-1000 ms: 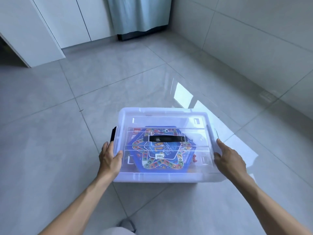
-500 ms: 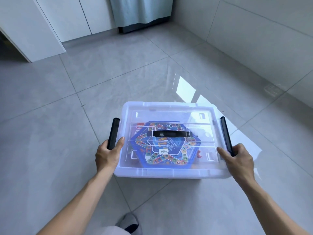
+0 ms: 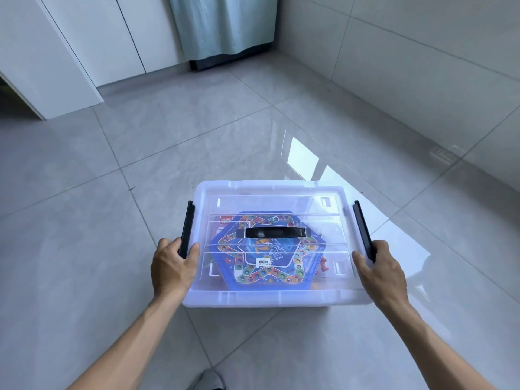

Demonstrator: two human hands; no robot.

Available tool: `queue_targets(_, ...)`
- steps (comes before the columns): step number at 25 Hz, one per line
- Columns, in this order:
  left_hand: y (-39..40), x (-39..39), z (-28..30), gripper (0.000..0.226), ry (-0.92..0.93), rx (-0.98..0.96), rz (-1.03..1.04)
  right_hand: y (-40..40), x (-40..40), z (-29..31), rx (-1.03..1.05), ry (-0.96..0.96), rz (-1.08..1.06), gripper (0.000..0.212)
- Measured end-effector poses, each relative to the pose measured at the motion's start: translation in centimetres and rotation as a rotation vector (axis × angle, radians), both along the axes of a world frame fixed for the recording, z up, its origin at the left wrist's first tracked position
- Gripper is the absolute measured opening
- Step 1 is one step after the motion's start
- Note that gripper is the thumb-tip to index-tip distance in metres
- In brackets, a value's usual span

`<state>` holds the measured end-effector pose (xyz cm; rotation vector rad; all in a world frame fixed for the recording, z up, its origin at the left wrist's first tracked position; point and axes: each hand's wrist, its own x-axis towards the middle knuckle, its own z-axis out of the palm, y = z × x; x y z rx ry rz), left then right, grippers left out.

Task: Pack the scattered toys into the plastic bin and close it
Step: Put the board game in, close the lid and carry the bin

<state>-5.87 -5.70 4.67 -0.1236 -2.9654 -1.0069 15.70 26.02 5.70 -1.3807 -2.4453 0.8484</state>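
The clear plastic bin [image 3: 277,301] sits on the grey tiled floor [image 3: 84,249] between the two hands, with its see-through lid [image 3: 275,204] lying flat on top. Its long axis runs from the left hand across to the right hand, and its short sides face the hands.

The left hand [image 3: 171,270] grips the near end of the black left latch [image 3: 187,229], thumb on the lid side and fingers curled round the outer side. The right hand [image 3: 380,273] grips the near end of the black right latch [image 3: 363,229] in the same way, thumb resting on the lid's edge. Both latches stand up along the short sides, reaching away from the hands toward the far rim.

A black carry handle [image 3: 274,232] lies flat on the middle of the lid, midway between the hands, its length along the bin's long axis. Through the lid shows a blue hexagonal game board [image 3: 270,257] with a coloured star track, and just inside the right hand a small red toy [image 3: 323,263].

Beyond the hands and the bin stand white cabinets [image 3: 84,43] and a pale curtain [image 3: 222,23]; below the wrists a grey shoe tip [image 3: 209,380] shows
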Motion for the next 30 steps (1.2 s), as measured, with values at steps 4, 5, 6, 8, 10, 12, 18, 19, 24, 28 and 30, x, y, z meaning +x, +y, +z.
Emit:
queue_targets(4, 0.7, 0.2, 0.4, 0.013, -0.129, 0.194, -0.011, 0.3, -1.1, 0.5, -0.027, 0.080, 0.057, 0.022)
queue_targets(5, 0.9, 0.3, 0.4, 0.011, -0.100, 0.196, -0.001, 0.1, -1.2, 0.4, 0.018, 0.097, 0.040, 0.017)
queue_targets(6, 1.1, 0.4, 0.3, 0.011, -0.074, 0.194, 0.017, 0.0, -1.2, 0.3, 0.040, 0.097, 0.026, 0.014)
queue_targets(8, 1.2, 0.6, 0.3, 0.013, -0.056, 0.204, 0.019, 0.7, -1.6, 0.6, 0.014, 0.060, 0.013, 0.010)
queue_targets(10, 1.2, 0.8, 0.5, 0.016, -0.052, 0.216, 0.007, 2.5, -2.7, 1.2, -0.077, -0.032, 0.003, 0.012)
queue_targets(12, 1.5, 0.8, 0.5, 0.018, -0.057, 0.212, 0.006, 4.2, -4.2, 1.7, -0.248, -0.050, -0.048, 0.019)
queue_targets(18, 1.8, 1.1, 0.9, 0.020, -0.058, 0.230, 0.031, 4.0, -6.3, 0.6, -0.017, -0.062, -0.027, 0.019)
queue_targets(19, 1.8, 1.2, 1.0, 0.020, -0.062, 0.235, 0.029, 3.9, -6.0, 0.4, 0.006, -0.061, -0.002, 0.021)
queue_targets(24, 0.5, -2.9, 0.2, 0.047, -0.520, 0.473, 0.134, 3.6, -3.7, 0.2, -0.451, 0.090, -0.041, 0.027)
queue_targets(28, 1.4, -5.7, -2.0, 0.066, -0.587, 0.369, 0.103, 4.7, -3.9, -0.3, -0.676, 0.087, -0.276, 0.034)
queue_targets(30, 1.8, -6.8, -2.2, 0.063, -0.554, 0.353, 0.087, 5.1, -5.0, -0.3, -0.643, 0.114, -0.305, 0.034)
